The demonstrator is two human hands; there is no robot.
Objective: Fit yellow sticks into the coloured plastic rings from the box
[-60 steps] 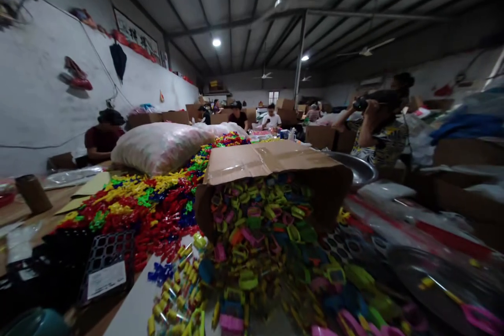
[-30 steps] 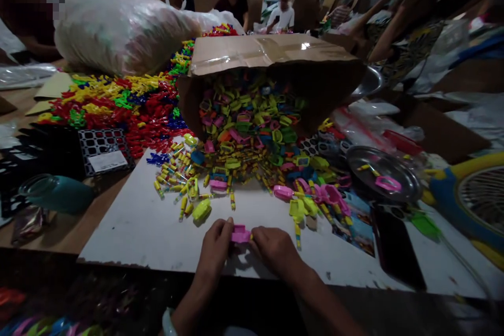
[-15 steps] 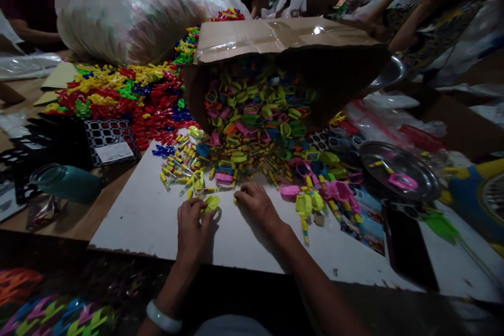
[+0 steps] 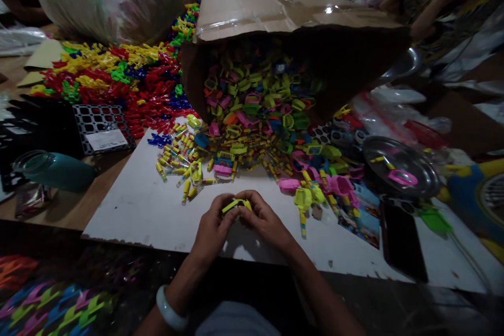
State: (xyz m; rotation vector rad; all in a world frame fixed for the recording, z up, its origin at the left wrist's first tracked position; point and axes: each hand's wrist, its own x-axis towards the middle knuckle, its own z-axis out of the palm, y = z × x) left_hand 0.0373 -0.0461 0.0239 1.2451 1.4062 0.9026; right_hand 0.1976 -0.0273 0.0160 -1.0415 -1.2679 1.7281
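Close together over the white board (image 4: pixel 134 215), my left hand (image 4: pixel 214 223) and my right hand (image 4: pixel 263 218) both grip a yellow-green plastic toy watch (image 4: pixel 231 206). My thumbs and fingertips press on it from either side and hide much of it. A small yellow tube may be under my right fingers, but I cannot make it out. Just beyond my hands lie several small yellow printed tubes (image 4: pixel 186 191) and a pink toy watch (image 4: pixel 222 169). To the right sits a loose group of pink watches (image 4: pixel 342 186) and yellow-green watches (image 4: pixel 303 198).
A tipped cardboard box (image 4: pixel 299 13) spills toy watches onto the board. Red, yellow, green and blue plastic pieces (image 4: pixel 118 84) heap at left, near a teal jar (image 4: pixel 59 170). At right are a metal plate (image 4: pixel 423 173) and a dark phone (image 4: pixel 403 241). Co-workers are beyond.
My left hand has brought the yellow-green toy watch rightward, and my right hand has drawn back from the tubes to meet it. Both hands now hold it. The view has tilted slightly downward.
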